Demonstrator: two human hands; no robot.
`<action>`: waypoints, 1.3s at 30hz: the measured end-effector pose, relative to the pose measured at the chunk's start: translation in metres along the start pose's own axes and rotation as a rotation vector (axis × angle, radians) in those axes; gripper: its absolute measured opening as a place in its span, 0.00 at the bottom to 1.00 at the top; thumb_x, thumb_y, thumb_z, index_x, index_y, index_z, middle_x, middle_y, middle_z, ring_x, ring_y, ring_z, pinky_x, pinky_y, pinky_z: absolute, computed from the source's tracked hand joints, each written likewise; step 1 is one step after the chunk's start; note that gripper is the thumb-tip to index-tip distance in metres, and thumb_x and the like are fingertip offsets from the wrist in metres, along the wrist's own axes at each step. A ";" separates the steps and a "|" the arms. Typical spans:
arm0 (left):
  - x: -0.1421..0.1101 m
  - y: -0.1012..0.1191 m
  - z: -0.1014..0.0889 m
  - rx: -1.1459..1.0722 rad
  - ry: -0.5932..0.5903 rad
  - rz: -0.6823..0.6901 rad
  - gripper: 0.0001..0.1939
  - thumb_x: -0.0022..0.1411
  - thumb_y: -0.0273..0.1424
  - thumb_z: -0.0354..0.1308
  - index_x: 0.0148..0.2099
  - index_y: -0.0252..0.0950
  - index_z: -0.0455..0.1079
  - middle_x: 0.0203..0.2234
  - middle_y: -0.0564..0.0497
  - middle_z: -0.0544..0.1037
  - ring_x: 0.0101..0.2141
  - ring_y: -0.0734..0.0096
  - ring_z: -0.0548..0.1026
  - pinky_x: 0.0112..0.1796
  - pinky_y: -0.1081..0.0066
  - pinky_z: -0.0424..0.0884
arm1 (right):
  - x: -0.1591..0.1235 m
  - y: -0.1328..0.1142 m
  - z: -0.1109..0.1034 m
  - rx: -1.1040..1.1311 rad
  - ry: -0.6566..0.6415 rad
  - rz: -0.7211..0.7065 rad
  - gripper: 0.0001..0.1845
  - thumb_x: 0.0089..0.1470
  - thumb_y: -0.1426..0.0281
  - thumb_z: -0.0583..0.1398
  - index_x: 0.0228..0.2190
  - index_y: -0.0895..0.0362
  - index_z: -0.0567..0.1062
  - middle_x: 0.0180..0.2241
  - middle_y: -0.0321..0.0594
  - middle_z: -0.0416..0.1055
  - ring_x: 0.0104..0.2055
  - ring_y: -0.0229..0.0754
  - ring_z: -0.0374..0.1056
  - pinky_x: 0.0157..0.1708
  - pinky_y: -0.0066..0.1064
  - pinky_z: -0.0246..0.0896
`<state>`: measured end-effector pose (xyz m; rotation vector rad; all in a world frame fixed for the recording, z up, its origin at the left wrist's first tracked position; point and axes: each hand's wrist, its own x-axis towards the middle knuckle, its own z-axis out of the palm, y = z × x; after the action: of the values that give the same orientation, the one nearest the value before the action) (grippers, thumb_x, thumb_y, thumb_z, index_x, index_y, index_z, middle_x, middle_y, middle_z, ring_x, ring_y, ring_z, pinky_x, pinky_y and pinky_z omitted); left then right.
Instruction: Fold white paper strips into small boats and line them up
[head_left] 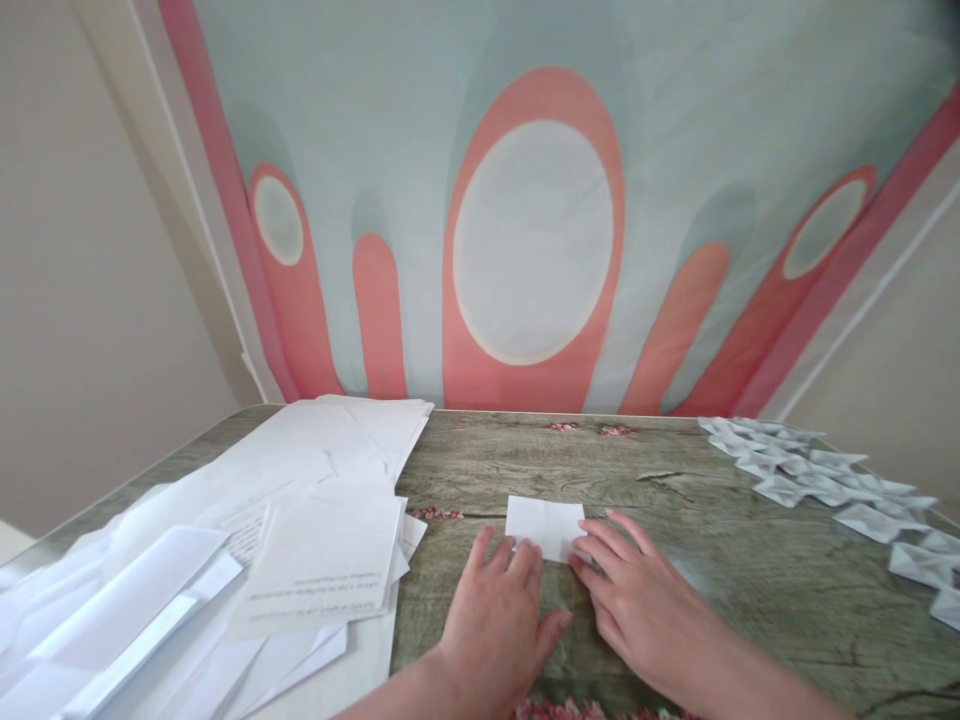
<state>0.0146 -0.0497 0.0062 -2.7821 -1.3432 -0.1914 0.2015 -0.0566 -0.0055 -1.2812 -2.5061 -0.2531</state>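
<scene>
A small white piece of paper [545, 522] with faint crease lines lies flat on the wood-patterned table, in front of me. My left hand [501, 610] rests at its lower left corner, fingertips touching the near edge and thumb spread out to the right. Along the right edge of the paper, my right hand [637, 590] lays its fingertips, with the fingers stretched out and slightly apart. Neither hand grips the paper. The undersides of both hands are hidden.
At the left sits a spread pile of white paper sheets [300, 450], with a printed stack [326, 550] and folded strips [135, 590] on top. Several folded paper pieces [795, 470] line the table's right side. A patterned backdrop [397, 100] rises behind the table [480, 460].
</scene>
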 end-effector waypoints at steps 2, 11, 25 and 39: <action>0.000 0.000 0.001 0.003 0.002 0.007 0.27 0.63 0.46 0.45 0.54 0.31 0.63 0.47 0.42 0.70 0.50 0.56 0.64 0.55 0.53 0.47 | -0.001 0.002 -0.005 -0.054 -0.030 -0.003 0.13 0.48 0.71 0.59 0.38 0.58 0.74 0.39 0.41 0.70 0.50 0.48 0.58 0.58 0.48 0.37; 0.000 -0.002 0.001 -0.007 -0.010 0.017 0.26 0.63 0.45 0.45 0.55 0.31 0.63 0.48 0.42 0.70 0.51 0.56 0.64 0.55 0.54 0.45 | -0.004 0.006 0.002 -0.178 0.013 -0.036 0.12 0.44 0.78 0.57 0.34 0.61 0.76 0.35 0.42 0.72 0.43 0.46 0.63 0.52 0.45 0.50; -0.001 -0.001 0.003 0.021 0.036 0.020 0.25 0.63 0.46 0.44 0.55 0.36 0.63 0.48 0.43 0.70 0.51 0.57 0.64 0.55 0.52 0.46 | -0.007 0.005 0.018 -0.162 0.082 -0.071 0.13 0.52 0.77 0.55 0.40 0.59 0.72 0.36 0.43 0.69 0.42 0.46 0.63 0.49 0.43 0.53; -0.002 -0.002 0.003 0.311 0.001 -0.046 0.15 0.60 0.33 0.51 0.41 0.29 0.74 0.43 0.36 0.73 0.49 0.51 0.65 0.55 0.51 0.44 | -0.005 0.005 0.018 -0.137 0.126 -0.065 0.15 0.55 0.82 0.49 0.34 0.61 0.74 0.34 0.43 0.71 0.41 0.43 0.65 0.52 0.42 0.53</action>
<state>0.0121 -0.0503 0.0026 -2.4957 -1.3094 0.0150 0.2051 -0.0519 -0.0237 -1.1952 -2.4616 -0.5116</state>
